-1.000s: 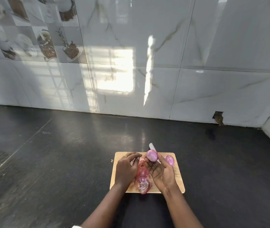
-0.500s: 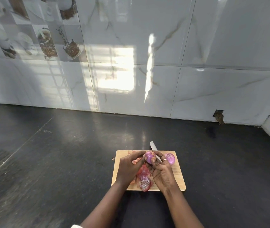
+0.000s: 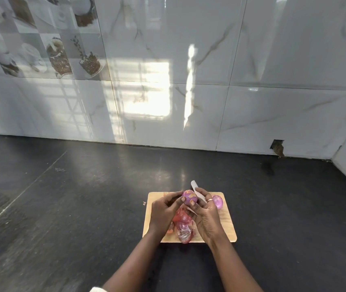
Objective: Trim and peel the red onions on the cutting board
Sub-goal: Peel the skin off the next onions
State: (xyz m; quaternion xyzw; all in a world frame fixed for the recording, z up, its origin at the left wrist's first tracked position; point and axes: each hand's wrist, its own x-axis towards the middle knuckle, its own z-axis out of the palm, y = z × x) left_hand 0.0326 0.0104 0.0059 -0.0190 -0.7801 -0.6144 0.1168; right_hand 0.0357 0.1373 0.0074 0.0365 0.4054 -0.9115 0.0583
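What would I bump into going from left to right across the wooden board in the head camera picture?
scrap of peel just off the cutting board → left hand → held onion, gripped by both hands → right hand → other onion, lying on the board

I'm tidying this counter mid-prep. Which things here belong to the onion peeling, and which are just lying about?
In the job: held onion, between left hand and right hand; knife, in the right hand; second onion; onion skins; cutting board.
Just there: skin scrap beside the board; countertop; wall hole; picture tiles.
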